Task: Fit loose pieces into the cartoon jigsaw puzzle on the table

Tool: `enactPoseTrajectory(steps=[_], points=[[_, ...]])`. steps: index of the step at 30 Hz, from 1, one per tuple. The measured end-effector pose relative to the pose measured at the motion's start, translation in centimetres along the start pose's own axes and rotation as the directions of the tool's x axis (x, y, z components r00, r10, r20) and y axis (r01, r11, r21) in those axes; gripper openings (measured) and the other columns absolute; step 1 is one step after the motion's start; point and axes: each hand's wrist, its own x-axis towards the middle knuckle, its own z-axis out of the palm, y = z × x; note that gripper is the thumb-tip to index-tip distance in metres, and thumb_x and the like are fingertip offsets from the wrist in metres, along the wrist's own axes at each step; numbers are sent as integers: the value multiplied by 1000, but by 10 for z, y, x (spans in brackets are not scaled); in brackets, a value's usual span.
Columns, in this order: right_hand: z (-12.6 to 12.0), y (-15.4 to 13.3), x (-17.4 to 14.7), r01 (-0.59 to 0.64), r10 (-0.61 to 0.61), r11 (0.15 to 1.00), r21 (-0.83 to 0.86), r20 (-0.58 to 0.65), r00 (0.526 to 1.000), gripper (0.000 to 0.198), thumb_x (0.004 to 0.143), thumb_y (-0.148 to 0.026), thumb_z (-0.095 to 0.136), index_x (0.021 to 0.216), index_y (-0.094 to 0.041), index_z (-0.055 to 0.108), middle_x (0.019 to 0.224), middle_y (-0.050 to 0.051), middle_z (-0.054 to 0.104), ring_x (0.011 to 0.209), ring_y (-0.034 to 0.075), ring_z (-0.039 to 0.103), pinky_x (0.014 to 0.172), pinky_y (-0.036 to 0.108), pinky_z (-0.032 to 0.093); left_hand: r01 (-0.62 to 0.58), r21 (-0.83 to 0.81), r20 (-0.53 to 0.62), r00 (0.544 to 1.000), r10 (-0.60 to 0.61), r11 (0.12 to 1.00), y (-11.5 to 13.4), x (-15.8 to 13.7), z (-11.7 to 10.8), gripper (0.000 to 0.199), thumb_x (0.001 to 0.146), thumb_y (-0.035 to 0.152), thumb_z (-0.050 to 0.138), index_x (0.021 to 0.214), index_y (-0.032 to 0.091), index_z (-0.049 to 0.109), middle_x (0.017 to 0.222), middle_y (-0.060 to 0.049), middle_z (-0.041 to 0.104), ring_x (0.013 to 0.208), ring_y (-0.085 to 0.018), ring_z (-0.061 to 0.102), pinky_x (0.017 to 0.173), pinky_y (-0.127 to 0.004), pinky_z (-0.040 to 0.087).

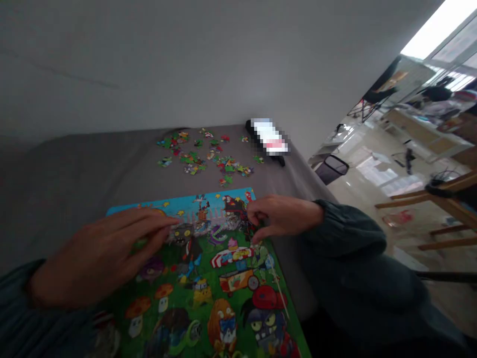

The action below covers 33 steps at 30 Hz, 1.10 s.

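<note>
Cartoon jigsaw puzzle (208, 276) lies beneath both hands. Left hand (108, 248) over its upper left, fingertips drawn close to thumb; cannot tell if a piece is pinched. Right hand (281, 216) at upper right edge, fingers curled, thumb apart from them. Loose puzzle pieces (229, 166) scattered beyond the top edge, on grey cloth (130, 169). Lit-screen device (268, 136) near a pale wall (186, 64). Room at right: glossy floor, wooden furniture legs (447, 242), bright window.

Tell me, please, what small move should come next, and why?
Probably the right hand should pick one from the loose puzzle pieces: many lie on the gray cloth beyond the puzzle board, and this hand is near the board's far right corner.
</note>
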Motion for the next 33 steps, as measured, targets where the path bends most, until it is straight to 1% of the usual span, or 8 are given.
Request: enactPoseTrajectory(steps=[2,4,5,8,11,15,21,33], points=[[1,5,3,-2,3,1000,16,-19,1000,32,80,-41,75,78,-17,54,66,-6,45,58,7,37,57,23,27,-9,34,54,998,7,999,-4,4,-7,36,96,54,40,111,32,64,110,5,68,96,-20,63,86,-32,47],[1,12,7,-34,37,999,21,-155,987,27,83,-39,71,85,-16,57,67,-6,47,58,8,40,57,23,29,53,10,169,984,-54,999,-6,7,-12,38,97,54,36,107,30,63,103,4,69,89,-19,63,77,-29,46],[1,17,10,-60,62,998,15,-262,963,24,85,-37,68,91,-16,59,70,-4,49,60,9,42,58,23,32,89,-6,232,969,-85,996,-5,9,-13,37,97,53,35,104,29,63,99,4,68,86,-18,62,74,-28,45],[4,36,20,-152,112,988,-28,-551,827,23,90,-25,57,110,-13,59,89,5,59,70,13,52,68,28,42,174,-21,343,926,-156,985,-2,11,-14,36,97,50,34,96,26,61,89,3,67,80,-18,60,72,-28,42],[8,55,32,-250,132,963,-97,-641,756,38,90,-23,54,128,-14,54,116,14,58,95,21,59,87,37,47,192,0,362,915,-179,981,1,12,-10,38,94,51,35,85,22,59,83,-2,66,77,-21,60,68,-31,42],[14,68,44,-323,177,938,-124,-629,757,40,93,-26,51,132,-17,57,136,16,52,122,27,52,105,44,41,164,-24,323,935,-147,986,0,11,-6,37,91,50,38,79,22,57,79,-5,65,73,-23,59,64,-33,40],[16,69,47,-281,134,950,-139,-629,765,27,94,-21,50,113,-17,69,120,13,64,110,23,60,101,40,45,113,-20,265,959,-103,993,-3,10,-1,36,92,47,34,76,22,54,77,-5,63,71,-22,59,60,-32,38],[16,65,51,-175,61,975,-133,-602,796,23,95,-23,52,106,-21,72,115,9,70,106,21,64,97,38,48,49,-10,216,975,-45,999,-3,10,2,33,93,44,34,75,22,51,76,-5,61,70,-22,57,61,-32,37]])
